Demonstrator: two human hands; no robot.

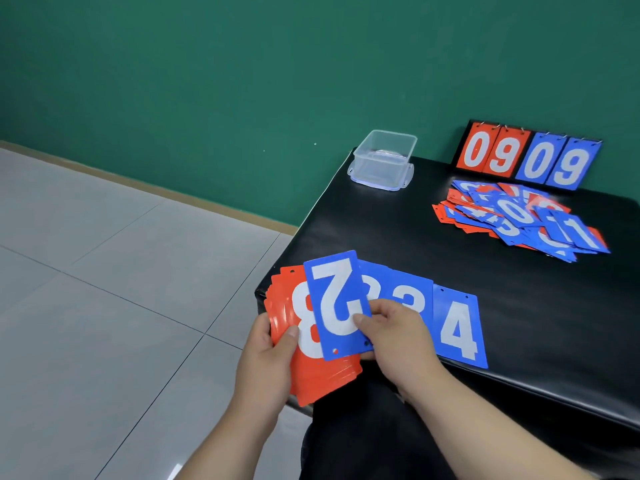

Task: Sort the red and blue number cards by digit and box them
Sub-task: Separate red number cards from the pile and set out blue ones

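The black table carries everything. On its far right lies a loose pile of red and blue cards, unsorted. Behind it stands a flip scoreboard reading 0909, and well to the left a clear box, with no cards in it.

At the near edge, the left hand grips a fanned red stack with an 8 on top, thumb pressed on its face. The right hand pinches the blue 2 card at its near end, fingers curled beneath and thumb on top. The card's long axis points away from the person and it overlaps the stack.

The blue 3 card and blue 4 card lie flat just to its right. The 2 probably belongs left of the 3, a short move for the right hand.
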